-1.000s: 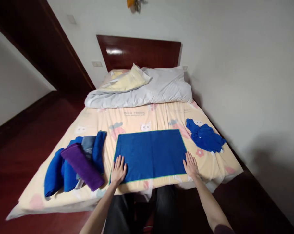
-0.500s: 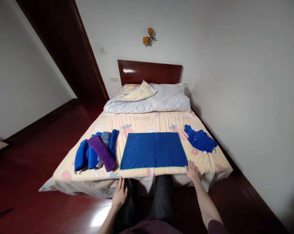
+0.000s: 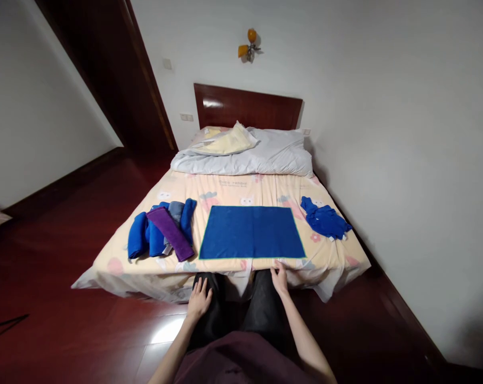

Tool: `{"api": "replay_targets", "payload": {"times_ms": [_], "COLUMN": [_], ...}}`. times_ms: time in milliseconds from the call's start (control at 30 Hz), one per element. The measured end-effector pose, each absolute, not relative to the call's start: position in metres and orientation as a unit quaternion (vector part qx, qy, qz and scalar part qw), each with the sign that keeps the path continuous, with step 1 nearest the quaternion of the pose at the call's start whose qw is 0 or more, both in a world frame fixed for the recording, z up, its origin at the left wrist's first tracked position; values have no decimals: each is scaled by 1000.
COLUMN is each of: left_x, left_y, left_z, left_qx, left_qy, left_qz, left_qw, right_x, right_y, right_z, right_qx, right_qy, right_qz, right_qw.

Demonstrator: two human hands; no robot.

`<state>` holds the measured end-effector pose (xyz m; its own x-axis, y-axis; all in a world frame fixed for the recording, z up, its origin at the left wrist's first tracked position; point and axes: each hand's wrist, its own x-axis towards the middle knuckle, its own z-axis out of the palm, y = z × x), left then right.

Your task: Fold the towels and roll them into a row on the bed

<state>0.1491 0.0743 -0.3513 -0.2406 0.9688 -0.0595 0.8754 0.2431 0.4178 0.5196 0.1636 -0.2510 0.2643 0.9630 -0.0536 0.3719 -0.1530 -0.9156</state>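
Blue, green-edged towel (image 3: 252,232) lies flat on the bed (image 3: 265,190); my left hand (image 3: 199,301) is open; my right hand (image 3: 280,277), near the towel, looks curled, grip unclear.

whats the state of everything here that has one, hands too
green-edged blue cloth, spread flat
purple cloth, rolled up
blue cloths, rolled up
gray cloth, partly covered
blue bundle, crumpled
white bedding, bunched up
wall lamp, apparently unlit
left hand, open
right hand, loosely curled at the bed's edge

A wall lamp (image 3: 242,51) (amber-shaded) hangs above the reddish-brown headboard (image 3: 247,108) and rumpled white bedding (image 3: 279,154).
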Motion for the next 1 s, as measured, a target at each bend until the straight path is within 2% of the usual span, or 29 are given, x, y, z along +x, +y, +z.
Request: {"api": "replay_targets", "payload": {"times_ms": [133, 300, 533, 700, 867, 1000], "left_x": [149, 150, 152, 153, 153, 164], "left_y": [72, 67, 66, 66, 90, 167], "left_z": [-347, -343, -341, -330, -285, -242], "left_qx": [592, 588, 588, 589, 705, 797], "left_qy": [774, 775, 776, 776, 671, 550], "left_qz": [144, 159, 159, 153, 186, 206], "left_qw": [171, 170, 163, 163, 138, 139], "right_x": [452, 420, 404, 393, 389, 389], "right_y": [150, 153, 175, 189, 197, 202], "right_z": [-249, -251, -263, -263, -264, -264], "right_qx": [-586, -476, -431, -460, -464, -477], "right_qy": [-270, -132, -70, -56, -9, 57], "right_qz": [586, 706, 725, 699, 681, 665], "right_qw": [489, 507, 533, 545, 566, 572]}}
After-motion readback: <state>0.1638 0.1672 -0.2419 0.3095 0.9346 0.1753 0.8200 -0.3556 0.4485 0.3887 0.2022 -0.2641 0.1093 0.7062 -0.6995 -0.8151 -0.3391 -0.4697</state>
